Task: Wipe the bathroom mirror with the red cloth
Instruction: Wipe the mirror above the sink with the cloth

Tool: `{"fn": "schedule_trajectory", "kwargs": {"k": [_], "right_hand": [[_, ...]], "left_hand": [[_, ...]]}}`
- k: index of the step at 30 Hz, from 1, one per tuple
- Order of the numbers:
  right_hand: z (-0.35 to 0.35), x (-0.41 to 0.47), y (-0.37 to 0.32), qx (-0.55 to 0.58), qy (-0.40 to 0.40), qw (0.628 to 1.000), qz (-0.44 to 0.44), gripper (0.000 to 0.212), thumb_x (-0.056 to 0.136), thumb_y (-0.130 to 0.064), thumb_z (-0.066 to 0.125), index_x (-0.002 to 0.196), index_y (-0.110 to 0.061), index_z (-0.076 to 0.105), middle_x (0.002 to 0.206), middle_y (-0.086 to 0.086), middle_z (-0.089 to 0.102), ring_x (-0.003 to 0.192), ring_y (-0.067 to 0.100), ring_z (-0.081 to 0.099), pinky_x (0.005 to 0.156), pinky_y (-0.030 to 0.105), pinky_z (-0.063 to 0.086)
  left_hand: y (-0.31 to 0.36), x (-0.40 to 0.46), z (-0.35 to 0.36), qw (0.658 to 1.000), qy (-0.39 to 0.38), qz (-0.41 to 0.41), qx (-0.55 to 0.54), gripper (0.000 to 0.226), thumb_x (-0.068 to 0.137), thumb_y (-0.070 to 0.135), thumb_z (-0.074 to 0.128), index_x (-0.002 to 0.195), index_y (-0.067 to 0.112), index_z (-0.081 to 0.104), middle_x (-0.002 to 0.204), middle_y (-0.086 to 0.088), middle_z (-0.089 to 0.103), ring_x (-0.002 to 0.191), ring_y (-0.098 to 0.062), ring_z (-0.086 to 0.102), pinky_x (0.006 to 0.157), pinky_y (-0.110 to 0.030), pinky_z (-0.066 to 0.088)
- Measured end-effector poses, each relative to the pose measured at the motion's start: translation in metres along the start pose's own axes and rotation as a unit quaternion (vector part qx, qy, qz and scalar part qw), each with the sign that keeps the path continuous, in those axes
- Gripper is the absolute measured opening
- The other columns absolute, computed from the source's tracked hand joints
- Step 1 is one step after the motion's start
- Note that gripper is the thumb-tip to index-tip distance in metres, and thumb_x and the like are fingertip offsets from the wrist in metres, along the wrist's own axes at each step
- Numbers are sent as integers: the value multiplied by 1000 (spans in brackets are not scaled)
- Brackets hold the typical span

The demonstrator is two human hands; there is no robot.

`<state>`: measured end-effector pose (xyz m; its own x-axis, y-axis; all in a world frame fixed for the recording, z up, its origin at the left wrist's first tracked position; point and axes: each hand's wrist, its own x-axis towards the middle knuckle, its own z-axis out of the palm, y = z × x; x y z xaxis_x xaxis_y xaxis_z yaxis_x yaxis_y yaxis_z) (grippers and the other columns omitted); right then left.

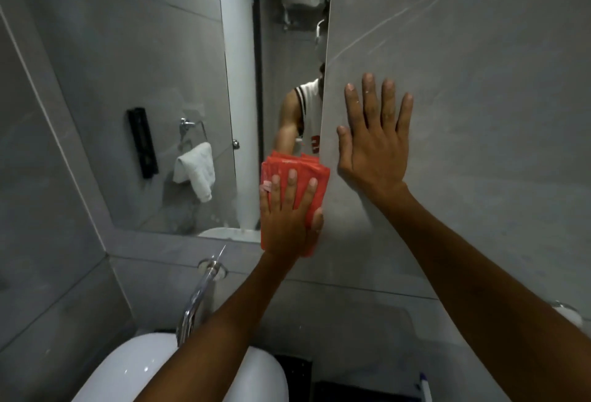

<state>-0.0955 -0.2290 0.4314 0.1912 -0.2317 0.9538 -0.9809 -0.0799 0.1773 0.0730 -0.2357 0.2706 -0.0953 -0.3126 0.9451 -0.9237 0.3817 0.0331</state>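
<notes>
The bathroom mirror [153, 88] fills the wall ahead and to the left. A folded red cloth [294, 166] lies flat against its lower right corner. My left hand [287, 219] presses on the cloth with fingers spread, thumb hooked round the cloth's right edge. My right hand [374, 142] rests flat and open on the grey tiled wall [479, 81] just right of the mirror's edge, holding nothing. The cloth's lower part is hidden under my left hand.
A chrome tap [198, 299] juts from the wall below the mirror, over a white basin [128, 369]. The mirror reflects a white towel [196, 168] on a ring, a black holder [142, 142], a door and a person's reflection [302, 120].
</notes>
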Motion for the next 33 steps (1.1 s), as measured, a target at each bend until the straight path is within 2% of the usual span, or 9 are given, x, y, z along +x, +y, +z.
{"fn": "schedule_trajectory", "kwargs": {"k": [3,5,9,11,17,21,25,30,33], "right_hand": [[2,1,2,1,19,1000,4,64,109,-45,28,166,-20,13,171,13,17,159,27,3,128,57,4],[1,1,3,1,13,1000,4,64,109,-46,27,166,-20,13,172,13,17,158,25,0,128,57,5],[-9,0,3,11,-18,1000,4,63,110,-45,24,166,-19,13,173,14,14,158,25,-4,128,56,2],[-16,1,4,19,-31,999,-9,64,110,-44,25,166,-16,14,173,15,13,158,25,-6,128,56,0],[-44,66,16,75,7,997,-32,68,107,-46,30,165,-12,18,172,20,13,159,28,-2,128,55,2],[-64,128,18,104,33,994,-21,68,106,-46,24,165,-13,18,173,19,10,161,35,6,130,52,0],[-68,172,20,103,33,994,-9,69,105,-48,21,166,-16,12,174,14,4,162,31,0,131,53,0],[-69,203,10,112,37,993,10,67,107,-47,23,165,-21,6,175,12,0,162,30,-4,131,52,-2],[-67,212,-6,117,28,993,3,68,105,-50,16,166,-21,5,175,10,-2,161,26,-9,132,50,-4]], "left_hand": [[-2,-33,6,999,-10,17,-28,70,105,61,28,165,35,3,175,-4,1,157,-37,14,131,-50,-3],[-4,-44,9,999,-10,21,-38,70,105,59,32,165,34,5,176,-2,-3,161,-34,9,132,-51,-1],[1,-38,1,999,-25,5,-40,84,96,54,49,166,32,7,176,-3,-1,151,-41,29,121,-65,28],[4,-26,-7,998,-40,5,-39,85,96,53,49,166,33,5,176,-2,-3,151,-41,30,119,-67,31],[9,142,-43,999,3,6,-31,69,108,53,28,166,26,4,176,-7,-2,162,-33,3,130,-54,-9],[15,282,-80,996,76,35,-31,72,107,61,18,166,20,7,175,-13,-3,162,-33,-1,130,-57,-6],[17,399,-125,991,126,40,4,69,107,51,34,163,11,25,171,-21,18,160,-41,13,128,-59,-1],[12,416,-132,993,100,44,49,71,106,55,29,164,15,19,173,-17,11,161,-38,6,123,-45,-24],[-9,411,-135,991,88,77,64,77,103,61,24,164,14,20,173,-16,13,161,-38,7,127,-49,-15]]}}
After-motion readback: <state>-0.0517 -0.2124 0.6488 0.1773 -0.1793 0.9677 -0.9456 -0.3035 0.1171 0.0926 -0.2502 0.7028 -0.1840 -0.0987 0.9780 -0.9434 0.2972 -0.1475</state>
